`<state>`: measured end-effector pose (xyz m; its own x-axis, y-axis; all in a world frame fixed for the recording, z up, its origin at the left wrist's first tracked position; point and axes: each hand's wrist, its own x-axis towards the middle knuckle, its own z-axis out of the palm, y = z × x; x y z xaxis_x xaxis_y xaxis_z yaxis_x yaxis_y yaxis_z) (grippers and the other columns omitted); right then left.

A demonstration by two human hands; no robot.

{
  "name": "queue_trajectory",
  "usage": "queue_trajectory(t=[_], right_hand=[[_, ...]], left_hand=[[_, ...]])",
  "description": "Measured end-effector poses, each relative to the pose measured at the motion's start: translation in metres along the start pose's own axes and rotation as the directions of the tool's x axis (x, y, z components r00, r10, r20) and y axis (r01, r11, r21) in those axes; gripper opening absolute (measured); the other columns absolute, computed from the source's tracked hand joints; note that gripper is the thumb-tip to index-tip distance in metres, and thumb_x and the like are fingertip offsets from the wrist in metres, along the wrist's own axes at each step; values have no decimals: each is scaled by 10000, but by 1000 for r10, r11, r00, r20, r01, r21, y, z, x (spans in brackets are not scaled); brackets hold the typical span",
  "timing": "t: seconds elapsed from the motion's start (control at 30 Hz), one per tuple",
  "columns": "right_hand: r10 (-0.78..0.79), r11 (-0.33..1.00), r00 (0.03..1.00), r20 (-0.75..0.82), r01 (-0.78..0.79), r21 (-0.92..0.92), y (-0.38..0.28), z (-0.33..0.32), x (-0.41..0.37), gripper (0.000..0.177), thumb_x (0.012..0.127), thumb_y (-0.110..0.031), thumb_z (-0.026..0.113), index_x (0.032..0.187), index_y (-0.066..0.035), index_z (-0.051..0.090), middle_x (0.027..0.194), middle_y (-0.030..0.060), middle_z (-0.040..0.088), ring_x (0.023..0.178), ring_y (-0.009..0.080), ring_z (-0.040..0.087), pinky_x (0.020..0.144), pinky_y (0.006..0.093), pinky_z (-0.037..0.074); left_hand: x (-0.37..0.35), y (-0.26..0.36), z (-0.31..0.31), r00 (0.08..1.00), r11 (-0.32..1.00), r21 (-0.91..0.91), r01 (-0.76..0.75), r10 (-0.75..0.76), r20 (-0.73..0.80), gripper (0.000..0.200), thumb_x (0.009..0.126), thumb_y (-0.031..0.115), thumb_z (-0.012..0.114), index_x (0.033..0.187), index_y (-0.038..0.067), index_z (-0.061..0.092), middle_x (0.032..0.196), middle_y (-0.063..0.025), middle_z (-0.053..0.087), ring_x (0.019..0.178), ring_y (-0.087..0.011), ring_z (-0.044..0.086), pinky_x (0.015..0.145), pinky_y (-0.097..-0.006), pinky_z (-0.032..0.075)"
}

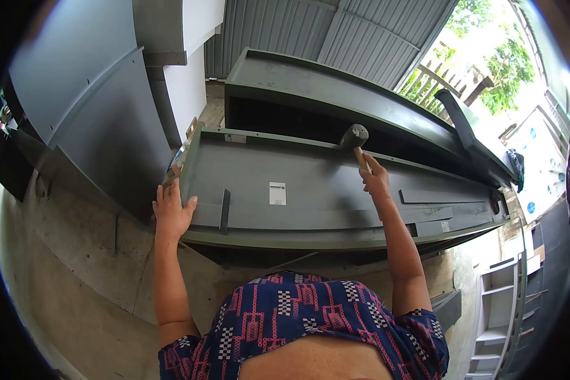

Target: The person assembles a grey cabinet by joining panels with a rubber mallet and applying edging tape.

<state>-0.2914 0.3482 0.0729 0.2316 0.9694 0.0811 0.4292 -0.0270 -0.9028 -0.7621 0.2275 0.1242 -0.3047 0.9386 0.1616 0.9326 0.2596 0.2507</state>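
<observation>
A long grey-green metal cabinet panel [335, 190] lies flat in front of me, with raised edges all round. My left hand [171, 212] rests flat on its near left corner, fingers spread. My right hand [375, 178] grips the wooden handle of a hammer [356, 140], whose dark head is raised near the panel's far edge. A white label [277, 193] is stuck to the middle of the panel. A short dark metal strip [225, 211] stands upright on the panel near my left hand.
A second grey-green cabinet body [310, 82] lies behind the panel. Grey metal sheets [101, 107] lean at the left. Flat strips [443, 196] lie at the panel's right end. A grey shelf unit [500, 310] stands at the lower right, on the concrete floor [63, 266].
</observation>
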Motion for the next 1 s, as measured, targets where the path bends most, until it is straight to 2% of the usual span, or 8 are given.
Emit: queue_trajectory(t=[0.1, 0.5, 0.7, 0.83, 1.0], right_hand=[[-10, 995, 1000, 11, 9, 99, 1, -3, 1, 525, 806, -121, 614, 1324, -174, 551, 759, 25, 585, 568, 96, 530, 463, 263, 475], [-7, 997, 1000, 6, 7, 77, 0, 2, 1, 542, 793, -94, 601, 1328, -157, 546, 777, 26, 588, 570, 99, 526, 458, 261, 476], [-82, 983, 996, 31, 75, 166, -34, 17, -6, 545, 798, -98, 610, 1334, -167, 540, 824, 31, 595, 617, 102, 535, 483, 261, 479], [-131, 976, 984, 124, 106, 191, -64, 44, -13, 546, 818, -119, 605, 1356, -151, 515, 746, -4, 539, 574, 69, 494, 471, 222, 431], [-167, 979, 964, 209, 136, 154, -67, 74, -6, 553, 795, -122, 621, 1335, -203, 541, 775, 31, 591, 596, 106, 544, 498, 277, 485]], left_hand=[[-1, 6, -1, 1000, 1000, -8, 10, -10, 15, 718, 863, 381, 613, 1429, 48, 323, 1442, -145, 399, 1394, -374, 241, 1104, -551, 221], [-4, 12, -3, 999, 1000, -28, 15, -13, 46, 751, 852, 401, 619, 1430, 30, 317, 1456, -158, 379, 1402, -373, 220, 1121, -532, 204], [-3, 12, 3, 999, 999, -34, -2, 4, 48, 786, 853, 414, 613, 1444, 27, 269, 1449, -177, 382, 1391, -392, 226, 1112, -556, 210], [-4, 17, 0, 995, 997, -57, 49, -43, 92, 802, 838, 423, 630, 1449, 37, 282, 1482, -152, 348, 1409, -368, 210, 1127, -533, 190], [-3, 16, 4, 997, 995, -94, 29, -22, 75, 802, 841, 430, 622, 1448, 37, 274, 1456, -177, 373, 1398, -384, 223, 1120, -540, 206]])
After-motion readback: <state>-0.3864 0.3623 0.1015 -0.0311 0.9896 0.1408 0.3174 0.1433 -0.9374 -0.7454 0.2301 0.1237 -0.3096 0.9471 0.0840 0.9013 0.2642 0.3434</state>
